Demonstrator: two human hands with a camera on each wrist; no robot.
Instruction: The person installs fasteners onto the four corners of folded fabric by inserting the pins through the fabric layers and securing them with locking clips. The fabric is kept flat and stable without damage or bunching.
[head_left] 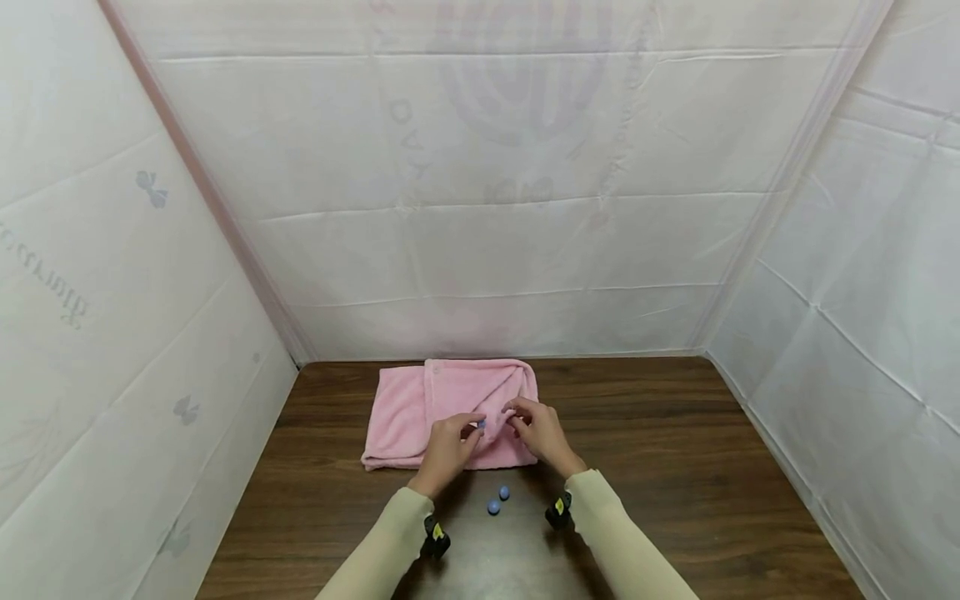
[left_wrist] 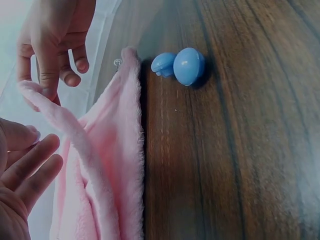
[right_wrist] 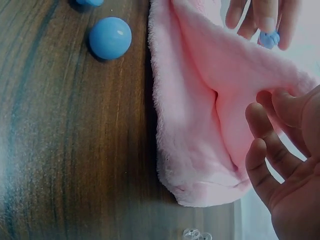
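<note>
A folded pink plush cloth (head_left: 397, 408) lies on the table, its front layer lifted between the hands. My left hand (head_left: 448, 447) pinches a small blue mushroom-shaped fastener (right_wrist: 269, 39) between thumb and fingers, close to the raised fabric. With thumb and forefinger, my right hand (head_left: 544, 435) grips the edge of the pink cloth and holds it up; its other fingers are bent loosely in the right wrist view. Two more blue fasteners with round glossy caps, one nearer (head_left: 493, 507) and one farther (head_left: 504, 492), lie close together in front of the cloth.
Small clear plastic pieces (right_wrist: 192, 233) lie past the cloth's right end. The dark wood-grain table (head_left: 660, 467) is enclosed by pale sheeting: a back wall (head_left: 480, 250), a left wall (head_left: 112, 333) and a right wall (head_left: 862, 292).
</note>
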